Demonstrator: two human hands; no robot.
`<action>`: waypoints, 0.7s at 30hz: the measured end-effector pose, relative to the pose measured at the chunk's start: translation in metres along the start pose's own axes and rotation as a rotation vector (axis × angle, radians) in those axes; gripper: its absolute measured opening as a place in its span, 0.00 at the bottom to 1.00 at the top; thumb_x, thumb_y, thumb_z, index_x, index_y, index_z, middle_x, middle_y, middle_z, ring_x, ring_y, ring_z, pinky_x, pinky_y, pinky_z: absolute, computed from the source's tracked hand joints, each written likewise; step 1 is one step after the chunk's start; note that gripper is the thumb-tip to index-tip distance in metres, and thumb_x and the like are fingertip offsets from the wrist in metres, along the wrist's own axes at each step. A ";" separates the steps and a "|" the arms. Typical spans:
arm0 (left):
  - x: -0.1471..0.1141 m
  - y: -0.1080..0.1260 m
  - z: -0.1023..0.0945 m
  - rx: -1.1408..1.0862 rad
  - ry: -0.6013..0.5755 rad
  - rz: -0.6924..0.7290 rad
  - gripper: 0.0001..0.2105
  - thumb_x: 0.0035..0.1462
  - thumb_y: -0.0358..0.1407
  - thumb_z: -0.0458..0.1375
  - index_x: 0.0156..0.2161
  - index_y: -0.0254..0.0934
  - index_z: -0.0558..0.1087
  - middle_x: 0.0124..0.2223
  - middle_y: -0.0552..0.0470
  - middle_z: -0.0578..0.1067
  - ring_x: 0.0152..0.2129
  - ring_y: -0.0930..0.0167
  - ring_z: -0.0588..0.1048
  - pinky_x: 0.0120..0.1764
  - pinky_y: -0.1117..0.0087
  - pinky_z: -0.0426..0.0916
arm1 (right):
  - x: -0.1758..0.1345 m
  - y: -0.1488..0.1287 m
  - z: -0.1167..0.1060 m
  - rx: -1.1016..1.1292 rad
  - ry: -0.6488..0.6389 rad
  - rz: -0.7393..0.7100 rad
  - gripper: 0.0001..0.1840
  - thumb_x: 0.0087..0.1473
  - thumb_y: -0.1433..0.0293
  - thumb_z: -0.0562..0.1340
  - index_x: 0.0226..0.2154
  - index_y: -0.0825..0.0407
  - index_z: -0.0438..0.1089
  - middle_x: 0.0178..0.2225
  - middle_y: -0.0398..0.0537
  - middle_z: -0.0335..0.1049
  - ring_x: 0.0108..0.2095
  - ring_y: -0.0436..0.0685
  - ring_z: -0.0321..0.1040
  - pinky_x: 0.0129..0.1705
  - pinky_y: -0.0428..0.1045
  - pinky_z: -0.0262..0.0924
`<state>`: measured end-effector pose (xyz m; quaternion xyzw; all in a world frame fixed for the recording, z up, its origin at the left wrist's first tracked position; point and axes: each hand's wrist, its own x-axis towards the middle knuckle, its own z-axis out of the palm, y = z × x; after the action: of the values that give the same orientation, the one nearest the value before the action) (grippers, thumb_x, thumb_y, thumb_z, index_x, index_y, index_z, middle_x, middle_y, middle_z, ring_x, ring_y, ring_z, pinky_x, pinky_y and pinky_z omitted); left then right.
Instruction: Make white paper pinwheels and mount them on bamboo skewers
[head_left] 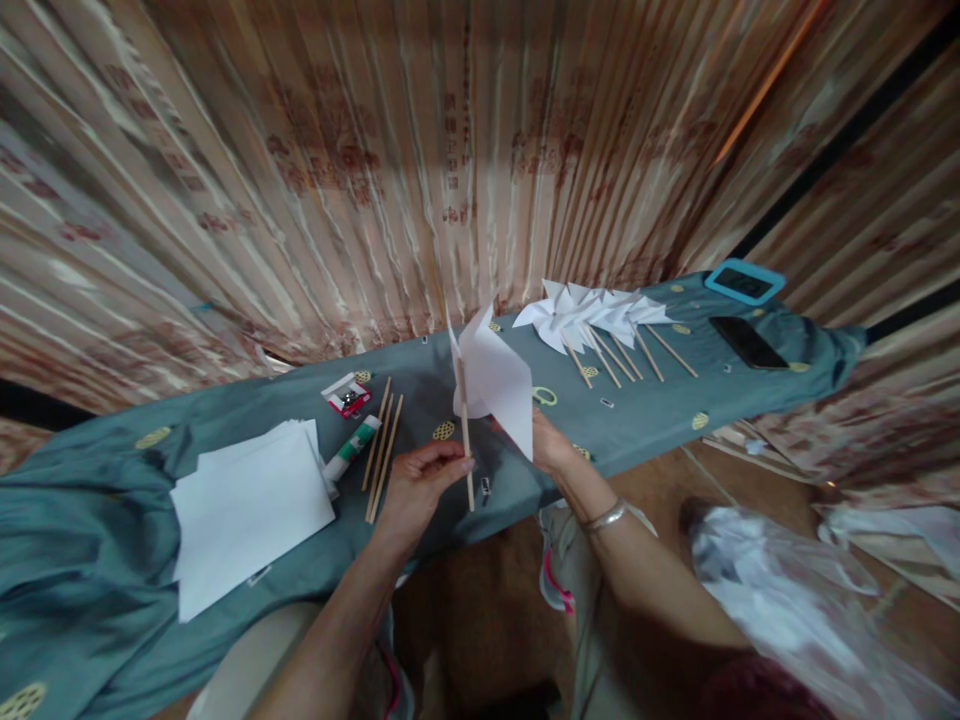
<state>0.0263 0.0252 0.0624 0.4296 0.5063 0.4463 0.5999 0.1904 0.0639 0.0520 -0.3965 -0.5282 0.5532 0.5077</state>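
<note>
A white paper pinwheel [495,375] stands upright over the middle of the table, its folded blades at the top of a thin wooden stick [466,430]. My left hand [420,485] pinches that stick low down between thumb and fingers. Behind the right-hand blade is my right hand [551,445], close to the paper; its fingers are mostly hidden, so their grip does not show. Left of my left hand lie several loose wooden sticks [382,455]. Beside them are a green and white tube [354,447] and a small red and white box [346,396] with little dark pieces in it.
A stack of white paper sheets [251,510] lies on the left of the cloth-covered table [645,425]. Finished-looking pinwheels [592,315] lie overlapped at the back right. Beyond are a dark phone [748,342] and a blue-framed device [745,282]. A pale green loop [544,396] lies behind my right hand.
</note>
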 end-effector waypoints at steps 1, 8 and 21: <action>0.000 0.000 0.000 0.005 -0.006 0.001 0.09 0.33 0.36 0.69 0.23 0.36 0.77 0.24 0.54 0.77 0.26 0.71 0.73 0.35 0.70 0.69 | 0.000 -0.001 0.002 0.053 -0.010 0.035 0.12 0.41 0.67 0.65 0.33 0.46 0.75 0.38 0.44 0.78 0.49 0.62 0.70 0.50 0.54 0.66; 0.000 0.000 -0.003 -0.010 -0.005 -0.001 0.08 0.33 0.36 0.69 0.24 0.36 0.78 0.25 0.54 0.77 0.26 0.71 0.73 0.36 0.70 0.68 | -0.003 -0.006 0.003 0.267 -0.104 0.130 0.18 0.36 0.74 0.63 0.34 0.47 0.77 0.42 0.42 0.77 0.50 0.59 0.69 0.56 0.53 0.59; 0.005 -0.007 -0.009 -0.049 0.017 -0.006 0.09 0.33 0.36 0.69 0.26 0.38 0.79 0.27 0.54 0.79 0.28 0.71 0.74 0.39 0.70 0.67 | -0.006 -0.008 -0.020 -0.092 0.151 -0.083 0.16 0.45 0.73 0.57 0.35 0.46 0.78 0.47 0.44 0.76 0.54 0.58 0.66 0.59 0.55 0.54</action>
<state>0.0182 0.0293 0.0533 0.4094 0.5017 0.4605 0.6071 0.2124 0.0607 0.0564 -0.4374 -0.5294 0.4755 0.5499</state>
